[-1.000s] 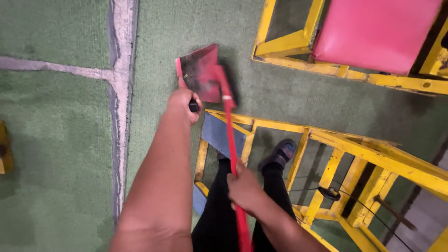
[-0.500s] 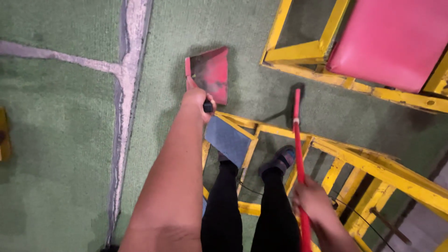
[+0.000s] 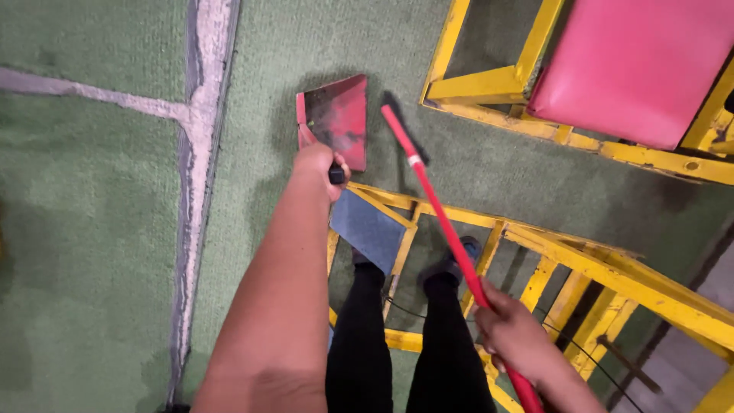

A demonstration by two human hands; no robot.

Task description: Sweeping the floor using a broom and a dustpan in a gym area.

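My left hand [image 3: 319, 164] grips the black handle of a red dustpan [image 3: 340, 118], which rests on the green floor [image 3: 99, 229] with dark dirt in its tray. My right hand [image 3: 516, 336] is closed around the red stick of a broom [image 3: 436, 206]. The stick slants up and to the left, and its far end meets the floor just right of the dustpan. The broom's head is barely visible from above. My legs in black trousers [image 3: 397, 336] stand inside a yellow metal frame [image 3: 612, 271].
A second yellow frame [image 3: 489, 84] with a pink cushioned pad [image 3: 634, 65] stands at the upper right. A blue panel [image 3: 367, 226] sits in the near frame's corner. A pale painted line [image 3: 202, 92] crosses the green floor on the left. A thin black cable [image 3: 566, 336] runs through the frame.
The broom's far end has swung left, back toward the dustpan, after having swung away to the right. My left hand and the dustpan have stayed about where they were.
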